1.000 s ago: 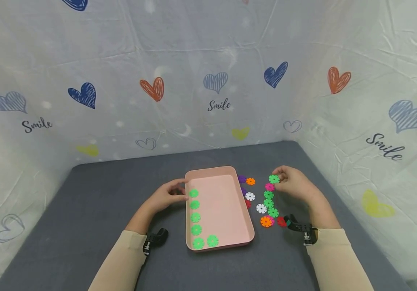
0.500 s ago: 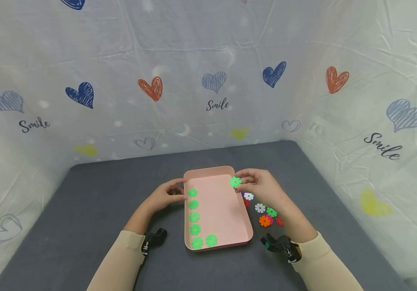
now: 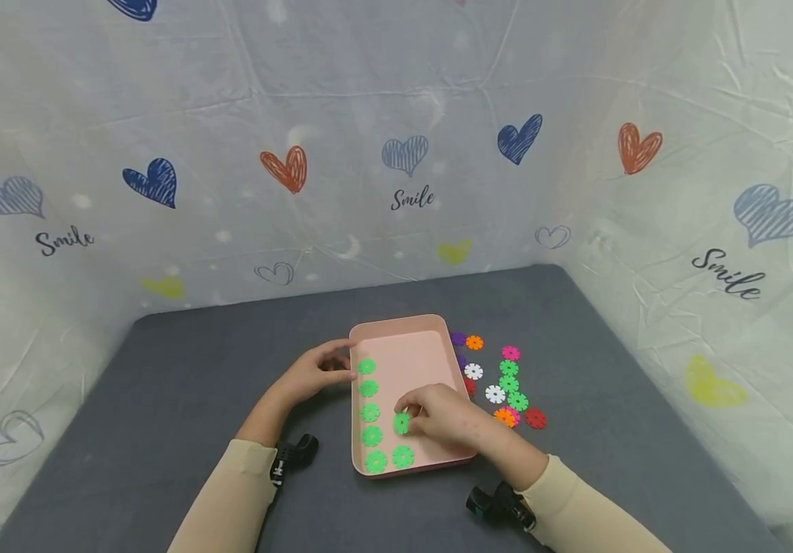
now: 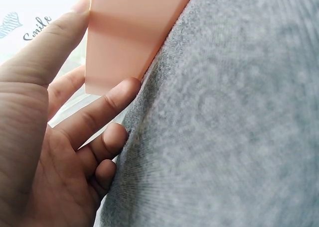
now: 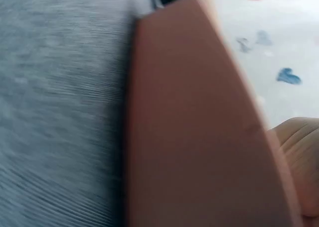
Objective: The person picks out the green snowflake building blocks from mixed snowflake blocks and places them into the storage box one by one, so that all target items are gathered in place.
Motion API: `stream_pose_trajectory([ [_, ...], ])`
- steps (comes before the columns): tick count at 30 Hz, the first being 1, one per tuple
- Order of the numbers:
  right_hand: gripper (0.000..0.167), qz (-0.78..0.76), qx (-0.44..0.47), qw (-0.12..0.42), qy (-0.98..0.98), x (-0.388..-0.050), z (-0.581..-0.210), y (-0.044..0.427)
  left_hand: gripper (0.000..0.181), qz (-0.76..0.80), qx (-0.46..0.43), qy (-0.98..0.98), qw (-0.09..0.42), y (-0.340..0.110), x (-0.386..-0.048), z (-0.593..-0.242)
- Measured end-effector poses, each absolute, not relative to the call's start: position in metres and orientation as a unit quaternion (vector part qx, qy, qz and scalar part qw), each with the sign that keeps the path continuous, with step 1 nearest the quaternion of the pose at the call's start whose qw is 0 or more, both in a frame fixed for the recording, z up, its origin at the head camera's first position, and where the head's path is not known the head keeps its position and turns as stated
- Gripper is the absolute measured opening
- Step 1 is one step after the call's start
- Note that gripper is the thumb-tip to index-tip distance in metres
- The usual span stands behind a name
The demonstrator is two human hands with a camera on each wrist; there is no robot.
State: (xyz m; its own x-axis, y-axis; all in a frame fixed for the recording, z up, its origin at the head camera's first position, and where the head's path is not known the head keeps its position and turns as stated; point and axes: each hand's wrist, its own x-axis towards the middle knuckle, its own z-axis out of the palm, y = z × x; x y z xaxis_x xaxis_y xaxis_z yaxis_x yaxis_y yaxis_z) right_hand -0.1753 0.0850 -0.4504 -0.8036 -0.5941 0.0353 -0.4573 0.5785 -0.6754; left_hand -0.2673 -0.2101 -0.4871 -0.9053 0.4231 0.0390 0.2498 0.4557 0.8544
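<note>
My right hand [image 3: 448, 415] is over the pink tray [image 3: 413, 319], pinching a green snowflake disc [image 3: 401, 423] between thumb and fingers. That piece sits just behind another green disc [image 3: 403, 457] in the tray's near part. Along the left wall runs a column of several green discs [image 3: 370, 412]. My left hand [image 3: 316, 372] rests against the tray's left side, its thumb and fingertips touching the wall; the left wrist view shows the thumb [image 4: 60, 35] at the rim. In the right wrist view the tray's outer wall [image 5: 194, 122] hides the disc and most of the hand.
Right of the tray, loose discs lie on the grey cloth: several green [image 3: 509, 384], white [image 3: 496, 394], orange [image 3: 474, 342], pink [image 3: 510, 352], red [image 3: 535, 418] and purple [image 3: 458, 339]. A printed curtain [image 3: 348, 223] stands behind the table.
My right hand has carried a green disc from the loose pieces on the right, over the tray's far right rim, to the tray's near part. My left hand has stayed at the wall.
</note>
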Motion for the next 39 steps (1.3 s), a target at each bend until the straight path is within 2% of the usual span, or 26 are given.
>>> stream_pose_trajectory([
  [13,0.015,-0.293,-0.310,0.074,0.901,-0.170,-0.461,0.076,0.070,0.470,0.199,0.855,0.089,-0.210,-0.268,-0.484],
  [23,0.015,-0.326,-0.319,0.031,0.889,-0.181,-0.436,0.098,0.070,0.476,0.197,0.852,0.088,-0.211,-0.267,-0.487],
  [28,0.018,-0.337,-0.254,0.004,0.907,-0.197,-0.424,0.128,0.070,0.478,0.196,0.851,0.090,-0.211,-0.267,-0.487],
  [34,0.022,-0.317,-0.155,0.005,0.936,-0.216,-0.421,0.172,0.070,0.483,0.200,0.848,0.091,-0.211,-0.266,-0.486],
  [39,0.023,-0.293,-0.118,0.003,0.949,-0.229,-0.427,0.204,0.070,0.487,0.200,0.845,0.091,-0.210,-0.265,-0.486],
])
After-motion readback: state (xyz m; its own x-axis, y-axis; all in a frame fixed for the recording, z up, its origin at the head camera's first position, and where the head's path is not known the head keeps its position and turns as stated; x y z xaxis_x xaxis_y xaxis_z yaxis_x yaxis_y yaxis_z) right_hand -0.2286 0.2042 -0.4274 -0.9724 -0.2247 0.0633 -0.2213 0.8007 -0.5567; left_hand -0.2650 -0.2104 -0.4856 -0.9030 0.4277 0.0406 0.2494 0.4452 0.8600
